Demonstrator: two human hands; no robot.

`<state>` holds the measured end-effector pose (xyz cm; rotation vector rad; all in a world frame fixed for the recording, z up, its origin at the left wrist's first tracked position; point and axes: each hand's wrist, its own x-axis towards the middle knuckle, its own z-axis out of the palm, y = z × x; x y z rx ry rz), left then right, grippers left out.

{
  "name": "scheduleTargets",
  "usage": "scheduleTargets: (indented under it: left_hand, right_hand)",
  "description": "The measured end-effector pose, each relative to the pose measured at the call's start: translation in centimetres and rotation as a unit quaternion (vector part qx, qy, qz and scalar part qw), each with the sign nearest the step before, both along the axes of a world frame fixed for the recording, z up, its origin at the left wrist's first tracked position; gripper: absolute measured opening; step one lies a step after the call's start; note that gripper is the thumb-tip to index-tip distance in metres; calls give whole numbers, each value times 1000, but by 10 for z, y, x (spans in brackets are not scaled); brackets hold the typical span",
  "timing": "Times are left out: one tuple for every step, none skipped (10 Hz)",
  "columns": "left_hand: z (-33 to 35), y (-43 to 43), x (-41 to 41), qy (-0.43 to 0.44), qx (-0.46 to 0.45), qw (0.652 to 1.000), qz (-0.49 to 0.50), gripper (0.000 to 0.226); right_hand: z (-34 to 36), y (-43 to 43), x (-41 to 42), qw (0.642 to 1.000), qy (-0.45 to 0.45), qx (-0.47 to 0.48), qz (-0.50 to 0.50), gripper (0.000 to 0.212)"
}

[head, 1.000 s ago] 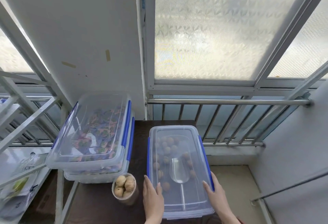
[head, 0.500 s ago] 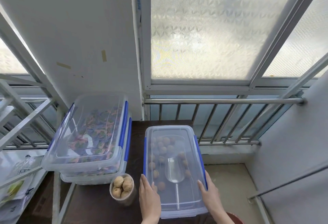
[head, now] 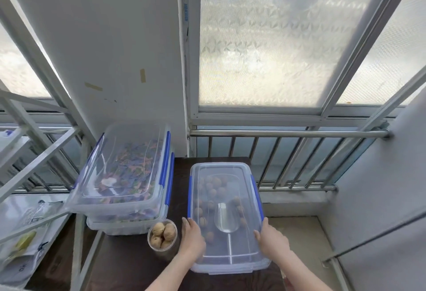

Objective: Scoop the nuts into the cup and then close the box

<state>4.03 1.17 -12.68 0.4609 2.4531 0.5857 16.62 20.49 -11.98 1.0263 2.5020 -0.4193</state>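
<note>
Clear plastic formed the box (head: 224,217), which sat on the dark counter (head: 129,265) with its lid (head: 221,175) laid flat over it. Through the lid, the remaining nuts (head: 213,189) and a metal scoop (head: 227,218) were visible inside, the scoop lying bowl away from the person and handle toward them, apparently stored there once scooping was finished. The cup (head: 163,237) stood on the counter just beside the box's near left corner and held several nuts, so the scooping step appeared complete.

The left hand (head: 192,236) rested flat against the left long edge of the lid near the blue latch (head: 189,195), fingers extended and curled around nothing. The right hand (head: 270,236) lay likewise against the right long edge, near the opposite blue latch (head: 257,195). The symmetric placement probably served to press both sides evenly so that the lid would seat square on the rim. Whether the latches were already snapped down could not be determined from this view.

Two larger stacked bins (head: 124,175) holding coloured pieces stood to the left, well clear of both hands. A railing (head: 288,132) ran behind the counter below a frosted window (head: 276,37).
</note>
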Motion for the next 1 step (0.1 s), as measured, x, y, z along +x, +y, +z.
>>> scheduleTargets:
  left_hand:
    - [69,-22,-13,-23,33,994,-97,54]
  right_hand:
    - [60,8,-14,989,-32,70,126,49]
